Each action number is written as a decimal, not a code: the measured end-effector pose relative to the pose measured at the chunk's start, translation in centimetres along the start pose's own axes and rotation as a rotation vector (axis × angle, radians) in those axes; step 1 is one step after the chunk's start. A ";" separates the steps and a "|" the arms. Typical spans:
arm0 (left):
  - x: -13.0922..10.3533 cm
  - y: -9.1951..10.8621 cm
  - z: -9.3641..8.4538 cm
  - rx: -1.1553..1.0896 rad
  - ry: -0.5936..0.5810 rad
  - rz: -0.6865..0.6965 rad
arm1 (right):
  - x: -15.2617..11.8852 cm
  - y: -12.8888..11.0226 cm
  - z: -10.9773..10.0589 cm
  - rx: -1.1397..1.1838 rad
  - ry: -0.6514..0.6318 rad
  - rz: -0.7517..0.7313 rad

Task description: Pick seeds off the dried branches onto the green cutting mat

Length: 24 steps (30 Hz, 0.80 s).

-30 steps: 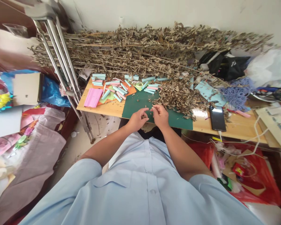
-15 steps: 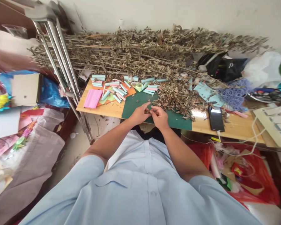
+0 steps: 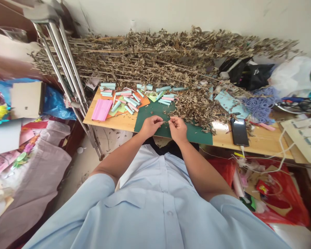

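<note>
Over the dark green mat, my left hand is closed in a pinch, thumb and forefinger pointing right. Facing it a short gap away, my right hand pinches too. Small brownish bits, like dried leaf, show at and between the fingertips, but what each hand holds is too small to make out. A heap of loose dried leaves lies on the mat just beyond my right hand. Several rolled blue and pink paper tubes lie to the left, beside a pink folded paper.
Long dried leafy stalks stretch along the wall. Metal crutches lean at the table's left end. On the right are a phone with a cable, purple yarn and a power strip. A red bag sits below.
My hands have drawn apart: they were together at the fingertips, and now a small gap shows between them. My left hand has shifted slightly left.
</note>
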<state>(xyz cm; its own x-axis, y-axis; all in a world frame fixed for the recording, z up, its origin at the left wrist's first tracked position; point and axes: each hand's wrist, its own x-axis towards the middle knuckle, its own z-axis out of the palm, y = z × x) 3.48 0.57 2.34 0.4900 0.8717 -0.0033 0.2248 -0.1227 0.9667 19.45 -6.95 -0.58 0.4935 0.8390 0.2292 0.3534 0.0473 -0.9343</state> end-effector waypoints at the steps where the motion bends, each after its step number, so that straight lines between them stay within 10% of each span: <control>1: 0.0 -0.1 0.0 -0.015 0.004 -0.004 | 0.0 -0.1 0.1 -0.003 -0.006 0.017; 24: -0.1 -0.7 0.4 0.058 0.026 0.063 | -0.1 -0.8 0.0 0.002 -0.053 0.030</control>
<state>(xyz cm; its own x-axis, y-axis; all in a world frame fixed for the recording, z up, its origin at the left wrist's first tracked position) 3.59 0.40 1.61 0.4826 0.8734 0.0648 0.2432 -0.2047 0.9481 19.14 -7.05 0.13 0.4612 0.8675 0.1865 0.3372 0.0231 -0.9411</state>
